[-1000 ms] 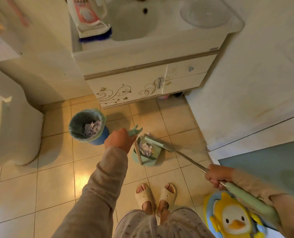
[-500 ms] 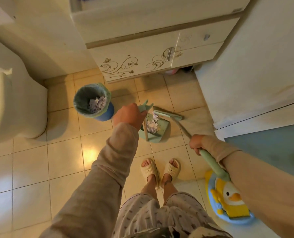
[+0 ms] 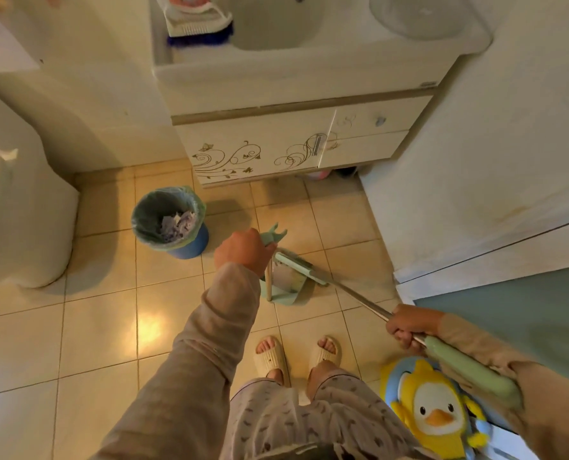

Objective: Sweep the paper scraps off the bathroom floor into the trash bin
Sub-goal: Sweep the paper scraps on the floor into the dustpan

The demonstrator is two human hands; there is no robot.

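My left hand (image 3: 243,252) grips the green top of the dustpan handle. The light green dustpan (image 3: 284,287) stands on the tiles just below that hand, its mouth facing right. My right hand (image 3: 409,327) holds the metal broom shaft (image 3: 353,295); the broom head (image 3: 301,263) rests at the dustpan's upper edge. Pale scraps (image 3: 284,277) seem to lie inside the pan, partly hidden. To the left stands a blue trash bin (image 3: 170,224) with a green liner and crumpled paper (image 3: 177,222) in it.
A sink cabinet (image 3: 276,151) with gold swirls stands ahead, a toilet (image 3: 20,207) at the left, a white wall panel (image 3: 475,161) at the right. A yellow duck stool (image 3: 432,413) sits by my right foot. My slippered feet (image 3: 296,356) stand on beige tiles.
The view tilted down, then back up to show the sink. The broom head has pushed against the dustpan's upper edge, and fewer scraps show in the pan. Both hands keep their grips.
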